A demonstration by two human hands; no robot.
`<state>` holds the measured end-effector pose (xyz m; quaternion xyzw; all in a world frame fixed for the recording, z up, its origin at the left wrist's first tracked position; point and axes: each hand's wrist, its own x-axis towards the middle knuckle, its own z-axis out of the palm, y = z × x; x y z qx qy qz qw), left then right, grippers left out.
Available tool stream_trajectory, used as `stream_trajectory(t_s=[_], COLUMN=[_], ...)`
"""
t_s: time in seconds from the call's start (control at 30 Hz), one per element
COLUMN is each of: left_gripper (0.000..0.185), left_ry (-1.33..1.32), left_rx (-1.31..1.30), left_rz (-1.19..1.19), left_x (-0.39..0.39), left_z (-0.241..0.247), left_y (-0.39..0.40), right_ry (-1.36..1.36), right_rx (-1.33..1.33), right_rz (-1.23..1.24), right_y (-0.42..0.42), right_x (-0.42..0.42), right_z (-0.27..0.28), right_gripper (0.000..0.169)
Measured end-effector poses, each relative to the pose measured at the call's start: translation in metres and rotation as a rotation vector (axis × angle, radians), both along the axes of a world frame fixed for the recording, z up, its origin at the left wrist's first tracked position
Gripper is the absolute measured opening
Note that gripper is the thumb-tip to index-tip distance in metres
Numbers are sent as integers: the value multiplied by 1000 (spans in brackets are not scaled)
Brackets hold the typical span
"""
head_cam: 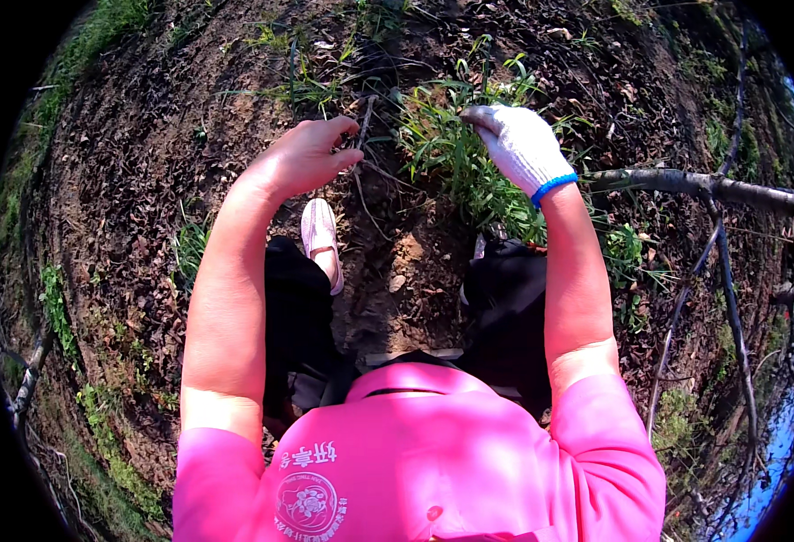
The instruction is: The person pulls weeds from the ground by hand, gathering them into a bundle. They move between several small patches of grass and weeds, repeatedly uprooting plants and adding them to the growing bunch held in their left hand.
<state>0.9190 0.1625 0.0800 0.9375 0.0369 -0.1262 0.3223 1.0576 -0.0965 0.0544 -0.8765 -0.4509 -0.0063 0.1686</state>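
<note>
My left hand (312, 154) is bare, over the soil left of the middle. Its thumb and fingers curve towards each other beside thin dry twigs (367, 125); whether they touch one cannot be told. My right hand (522, 146) wears a white knitted glove with a blue cuff. Its fingers, dirty at the tips, are bent together at the upper edge of a clump of green grass and weeds (464, 159). What lies between those fingertips is hidden.
A bare tree branch (675, 181) with side shoots reaches in from the right. Another branch (29, 379) stands at the far left. Brown soil with dry leaves (132, 176) surrounds my light shoe (319, 230). Small weeds (192, 247) grow left of that shoe.
</note>
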Motion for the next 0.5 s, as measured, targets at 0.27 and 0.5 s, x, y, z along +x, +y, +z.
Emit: stream_trajectory(t_s=[0.27,0.5], left_gripper=[43,45], left_ry=[-30,-40], left_rx=[24,39], left_rz=[-29,-59], left_x=[-1,-2], left_z=[-2,-2], left_y=[0,-2], right_ry=[95,132], right_rx=[0,-33], right_rz=[-110,-140], right_y=[6,14], right_x=[-6,-10], right_z=[11,13], right_gripper=[22,31])
